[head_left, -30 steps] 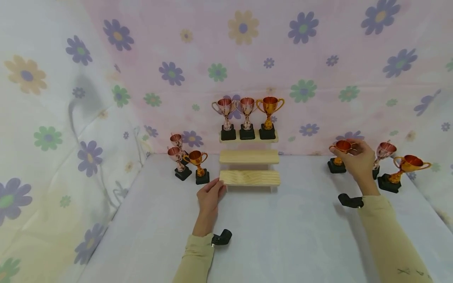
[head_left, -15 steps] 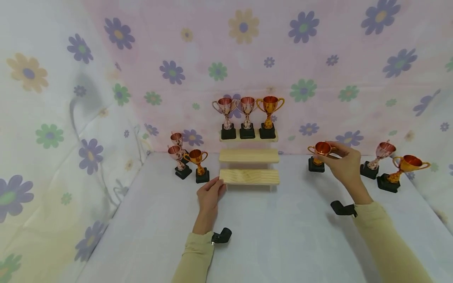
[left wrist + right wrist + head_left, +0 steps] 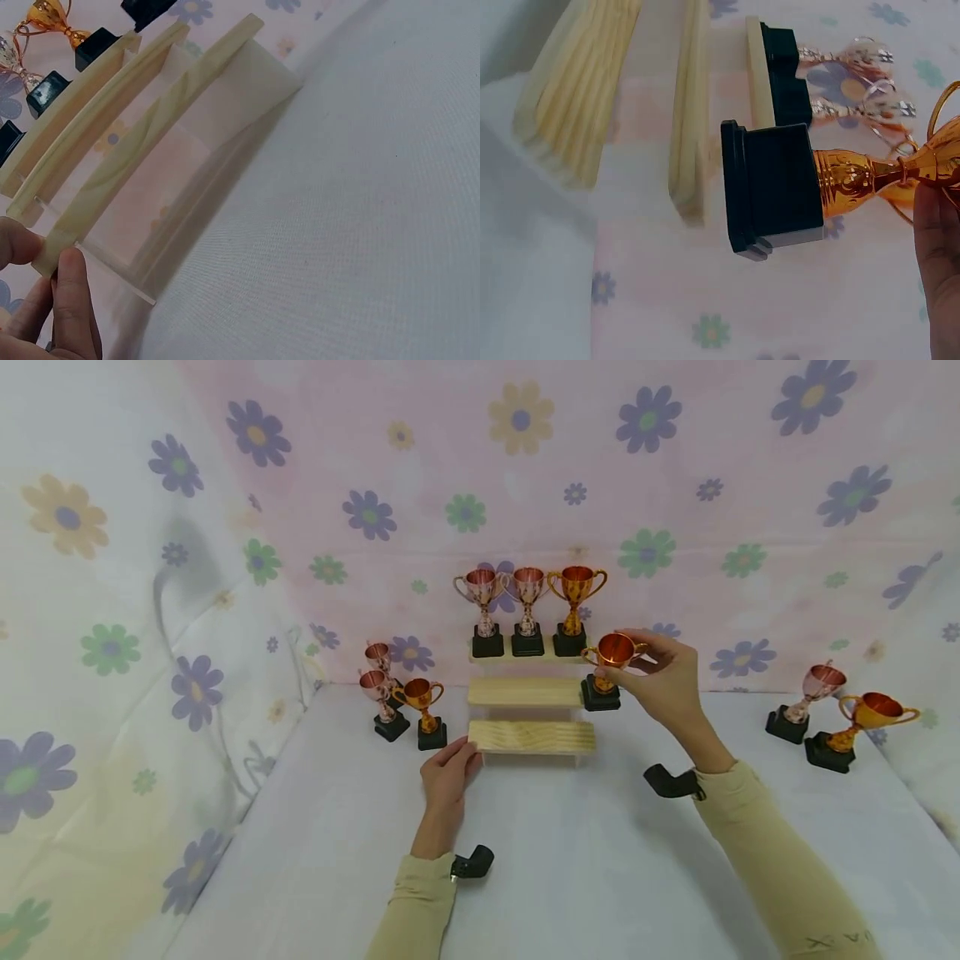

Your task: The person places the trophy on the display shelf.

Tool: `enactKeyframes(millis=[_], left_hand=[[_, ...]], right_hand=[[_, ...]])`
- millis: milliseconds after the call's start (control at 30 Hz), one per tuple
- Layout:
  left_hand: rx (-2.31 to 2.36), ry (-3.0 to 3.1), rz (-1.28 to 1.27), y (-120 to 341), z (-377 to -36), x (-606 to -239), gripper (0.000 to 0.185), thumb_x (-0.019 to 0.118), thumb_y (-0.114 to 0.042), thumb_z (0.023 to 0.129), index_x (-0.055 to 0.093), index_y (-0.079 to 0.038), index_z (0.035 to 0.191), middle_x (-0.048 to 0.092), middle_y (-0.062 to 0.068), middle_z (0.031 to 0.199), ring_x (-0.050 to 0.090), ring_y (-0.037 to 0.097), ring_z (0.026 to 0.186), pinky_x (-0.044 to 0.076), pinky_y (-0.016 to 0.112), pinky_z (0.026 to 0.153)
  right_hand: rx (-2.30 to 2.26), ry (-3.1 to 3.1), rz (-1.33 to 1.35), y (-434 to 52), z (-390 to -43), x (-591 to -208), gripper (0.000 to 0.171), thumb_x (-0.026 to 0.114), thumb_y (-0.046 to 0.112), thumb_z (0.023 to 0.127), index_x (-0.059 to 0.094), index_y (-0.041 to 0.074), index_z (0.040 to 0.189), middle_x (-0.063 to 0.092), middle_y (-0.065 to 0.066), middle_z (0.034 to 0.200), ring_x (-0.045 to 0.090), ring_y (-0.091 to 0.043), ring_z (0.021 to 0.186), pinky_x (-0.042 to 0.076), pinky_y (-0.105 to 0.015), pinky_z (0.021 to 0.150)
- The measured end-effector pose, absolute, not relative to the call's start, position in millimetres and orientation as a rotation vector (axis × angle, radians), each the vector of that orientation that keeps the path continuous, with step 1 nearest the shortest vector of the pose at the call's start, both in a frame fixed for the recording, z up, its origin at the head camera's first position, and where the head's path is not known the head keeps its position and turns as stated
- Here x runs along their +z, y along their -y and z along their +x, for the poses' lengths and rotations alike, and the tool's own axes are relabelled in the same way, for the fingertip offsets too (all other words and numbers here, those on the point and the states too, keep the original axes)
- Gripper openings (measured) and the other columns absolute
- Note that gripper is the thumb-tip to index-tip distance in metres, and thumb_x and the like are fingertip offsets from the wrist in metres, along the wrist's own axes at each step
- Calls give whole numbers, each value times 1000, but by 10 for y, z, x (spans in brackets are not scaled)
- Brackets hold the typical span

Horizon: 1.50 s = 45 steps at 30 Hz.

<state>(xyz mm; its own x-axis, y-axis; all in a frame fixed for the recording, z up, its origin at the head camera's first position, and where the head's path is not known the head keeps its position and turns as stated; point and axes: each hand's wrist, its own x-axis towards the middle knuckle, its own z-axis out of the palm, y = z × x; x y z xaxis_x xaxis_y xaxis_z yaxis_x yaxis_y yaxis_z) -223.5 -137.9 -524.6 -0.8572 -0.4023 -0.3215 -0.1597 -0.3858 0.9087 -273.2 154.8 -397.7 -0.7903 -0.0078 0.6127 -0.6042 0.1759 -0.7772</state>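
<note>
A gold trophy cup [image 3: 616,652] on a black base is pinched by its cup in my right hand [image 3: 663,681], held up at the right end of the middle step. In the right wrist view its black base [image 3: 776,184] appears close to the wooden steps. My left hand [image 3: 446,777] pinches the left end of the lowest board of the three-step wooden display stand [image 3: 532,737]; the left wrist view shows thumb and fingers on that board's corner [image 3: 56,251]. On the top step stand two rose-pink trophies [image 3: 528,602] and a gold trophy [image 3: 576,597].
Left of the stand are two pink trophies [image 3: 377,689] and a gold trophy [image 3: 420,697]. To the far right, a pink trophy [image 3: 821,681] and a gold trophy [image 3: 873,712] stand on the white table [image 3: 570,852]. A flowered cloth [image 3: 420,443] hangs behind.
My right hand has carried the gold trophy leftward from the group at the right, up to the stand. The left hand has stayed on the lowest board.
</note>
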Motion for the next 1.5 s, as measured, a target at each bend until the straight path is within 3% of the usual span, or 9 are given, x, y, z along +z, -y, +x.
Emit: enactKeyframes(millis=[267, 433, 600, 833, 1100, 1500], left_hand=[[-2401, 1636, 747, 1350, -2232, -5267, 27, 73, -3, 91, 71, 6, 116, 69, 16, 108, 71, 13, 82, 63, 25, 80], [-2382, 1622, 697, 1360, -2224, -5255, 29, 73, -1, 91, 70, 10, 117, 71, 14, 102, 71, 11, 77, 63, 24, 76], [-2374, 1647, 736, 1377, -2236, -5238, 29, 73, -2, 91, 70, 8, 118, 71, 15, 105, 71, 11, 79, 63, 24, 77], [-2382, 1676, 770, 1387, -2242, -5228, 29, 73, -5, 92, 70, 5, 120, 69, 17, 112, 71, 12, 82, 62, 25, 81], [-2396, 1702, 812, 1407, -2226, -5250, 28, 73, -8, 93, 71, 1, 119, 68, 18, 117, 72, 14, 87, 62, 27, 84], [-2420, 1711, 785, 1434, -2223, -5239, 30, 74, -9, 93, 71, 2, 121, 68, 18, 118, 72, 15, 88, 61, 30, 88]], right_hand=[[1733, 2136, 493, -1239, -3010, -4022, 52, 88, 8, 79, 69, -2, 126, 70, 11, 93, 65, -6, 83, 58, -14, 78], [1754, 2177, 513, -979, -3146, -3998, 50, 90, 20, 79, 73, 2, 122, 73, 5, 85, 66, -11, 76, 58, -19, 67], [1812, 2113, 550, -688, -3190, -3998, 46, 90, 13, 78, 74, 1, 120, 74, -12, 85, 67, -12, 67, 58, -22, 60], [1826, 2052, 540, -388, -3143, -3972, 48, 87, 3, 78, 70, -7, 122, 71, -30, 90, 64, -14, 71, 52, -15, 58], [1860, 2057, 563, -97, -3153, -4032, 50, 91, 12, 76, 73, 1, 121, 73, -23, 88, 65, -13, 70, 53, -16, 56], [1840, 1994, 565, 123, -3227, -4060, 51, 92, 13, 75, 73, 1, 121, 76, -16, 93, 71, -12, 73, 59, -21, 61]])
